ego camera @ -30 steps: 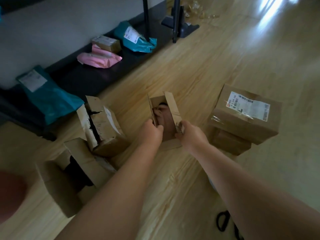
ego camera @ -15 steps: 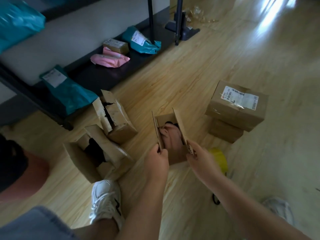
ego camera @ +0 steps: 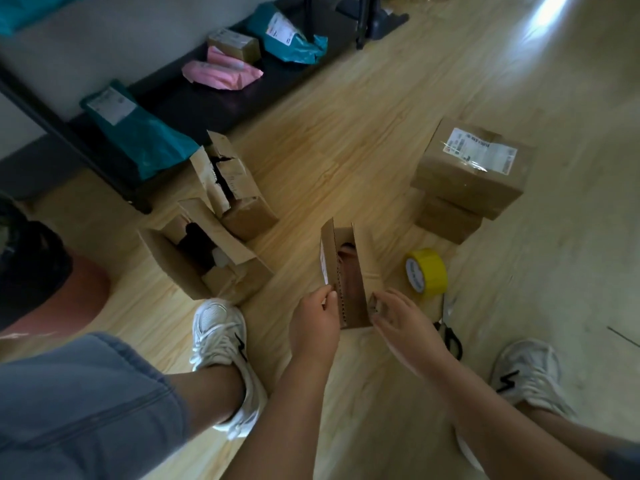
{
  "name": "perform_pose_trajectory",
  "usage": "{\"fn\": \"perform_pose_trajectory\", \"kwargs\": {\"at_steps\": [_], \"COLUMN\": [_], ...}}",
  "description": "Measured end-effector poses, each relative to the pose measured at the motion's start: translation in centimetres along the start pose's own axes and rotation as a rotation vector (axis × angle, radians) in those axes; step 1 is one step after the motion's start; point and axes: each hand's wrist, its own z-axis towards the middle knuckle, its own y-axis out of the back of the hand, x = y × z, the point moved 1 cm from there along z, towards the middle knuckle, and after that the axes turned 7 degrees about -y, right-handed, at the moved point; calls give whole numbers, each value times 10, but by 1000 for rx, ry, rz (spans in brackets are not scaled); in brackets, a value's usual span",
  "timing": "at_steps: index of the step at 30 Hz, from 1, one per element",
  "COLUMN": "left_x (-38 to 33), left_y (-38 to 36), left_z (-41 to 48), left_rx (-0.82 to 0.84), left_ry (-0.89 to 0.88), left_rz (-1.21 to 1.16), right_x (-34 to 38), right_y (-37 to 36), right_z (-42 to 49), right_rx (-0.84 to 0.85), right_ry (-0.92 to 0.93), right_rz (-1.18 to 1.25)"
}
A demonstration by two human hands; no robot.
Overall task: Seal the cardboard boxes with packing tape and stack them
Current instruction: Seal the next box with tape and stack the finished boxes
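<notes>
Cardboard box, small, unsealed, on the floor between the feet. Both flaps stand upright, the mouth faces up, and the long axis runs away from the person, leaning slightly left.

Left hand pinches the left flap's near end. Right hand grips the right flap's near corner.

Step, as judged: closing flaps before taping. Next move calls for pressing them flat, then reaching for the yellow tape roll nearby, to the right.

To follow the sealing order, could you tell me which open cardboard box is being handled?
The narrow box beside the yellow tape roll: the left hand pinches its flap, the right hand holds its side. The two torn boxes further left lie untouched.
</notes>
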Motion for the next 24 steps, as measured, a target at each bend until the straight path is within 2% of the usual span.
{"fn": "perform_pose_trajectory", "kwargs": {"at_steps": [3,7,14,19,24], "left_x": [7,16,15,16,10], "left_y": [1,2,4,4,0], "left_z": [-1,4,23,34,35], "left_rx": [-3,101,79,55,82], "left_ry": [-81,-154,-33,30,6], "left_rz": [124,335,118,84,63], "right_x": [6,11,12,8,6], "right_y": [4,-3,-19,-30,-33], "right_z": [3,10,10,6,3], "right_rx": [-8,-29,-85,-89,-91], "right_ry": [16,19,53,76,-76], "right_rz": [-42,-54,-166,-306,-264]}}
